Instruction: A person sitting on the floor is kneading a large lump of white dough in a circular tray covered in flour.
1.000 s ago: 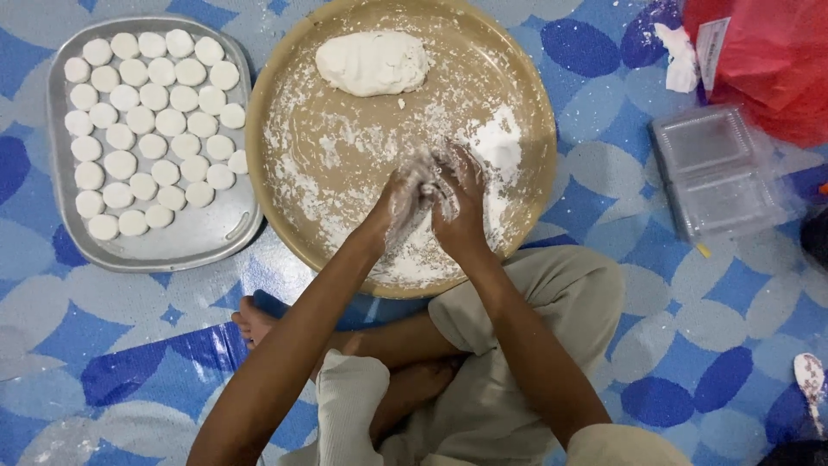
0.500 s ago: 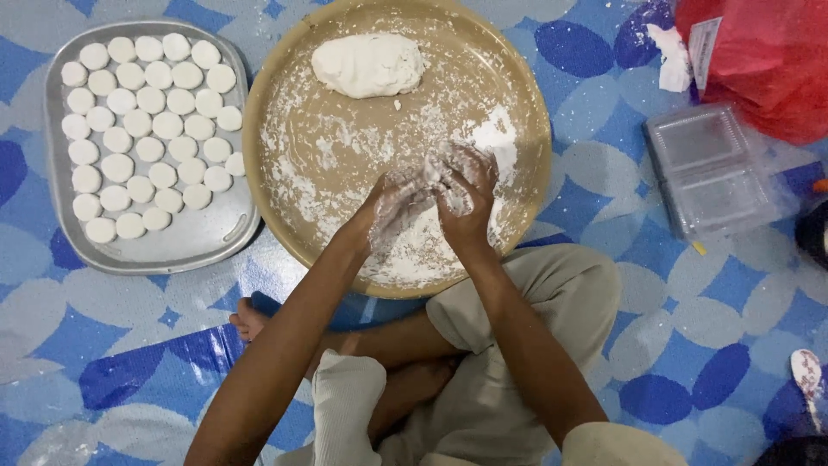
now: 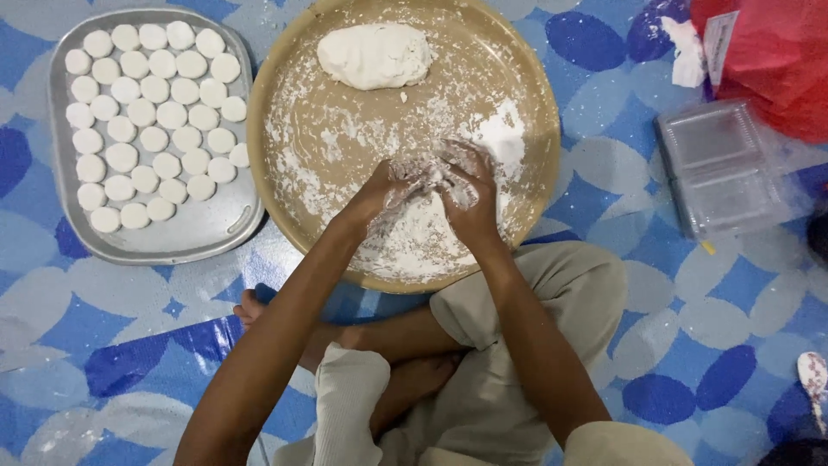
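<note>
over the round tan tray [image 3: 285, 216], near its front-right floury patch, left hand [image 3: 379, 192] & right hand [image 3: 466, 185] are pressed together, fingers curled around a small bit of dough [image 3: 427, 173], mostly hidden. big dough lump [image 3: 375, 54] sits at tray's far side. left of tray: metal pan [image 3: 198, 242] w/ rows of white dough discs [image 3: 142, 116]. right of tray: clear plastic boxes [image 3: 720, 168], red bag [image 3: 772, 52].

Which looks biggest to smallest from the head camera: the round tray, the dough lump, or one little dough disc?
1. Round tray
2. Dough lump
3. One little dough disc on the metal tray
</note>
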